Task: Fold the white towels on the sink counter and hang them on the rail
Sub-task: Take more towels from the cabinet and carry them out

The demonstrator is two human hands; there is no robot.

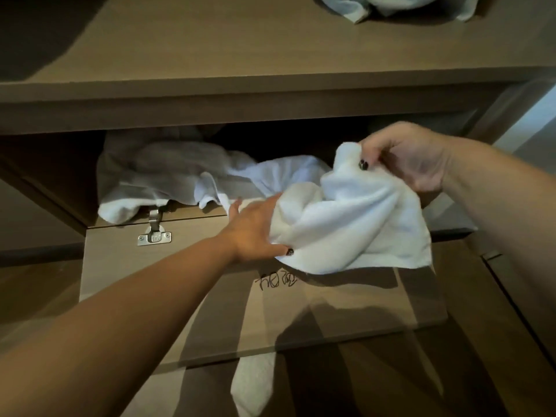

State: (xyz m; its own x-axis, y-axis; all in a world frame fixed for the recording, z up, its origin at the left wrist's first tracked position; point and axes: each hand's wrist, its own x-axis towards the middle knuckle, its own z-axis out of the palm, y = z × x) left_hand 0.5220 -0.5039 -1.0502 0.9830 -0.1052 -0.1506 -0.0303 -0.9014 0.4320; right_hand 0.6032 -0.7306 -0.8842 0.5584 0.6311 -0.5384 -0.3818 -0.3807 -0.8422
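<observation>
A crumpled white towel hangs in front of an open cabinet compartment. My right hand pinches its upper edge between thumb and fingers. My left hand grips the towel's lower left fold, thumb on the front of the cloth. More white towels lie bunched inside the compartment, spilling over its front edge. Another pale towel sits on the wooden counter top at the upper right. No rail is in view.
A flap door hangs open below the compartment, with a metal hinge at its top left and dark handwriting on it. A white cloth lies below the door's lower edge. A dark patch covers the counter's upper left.
</observation>
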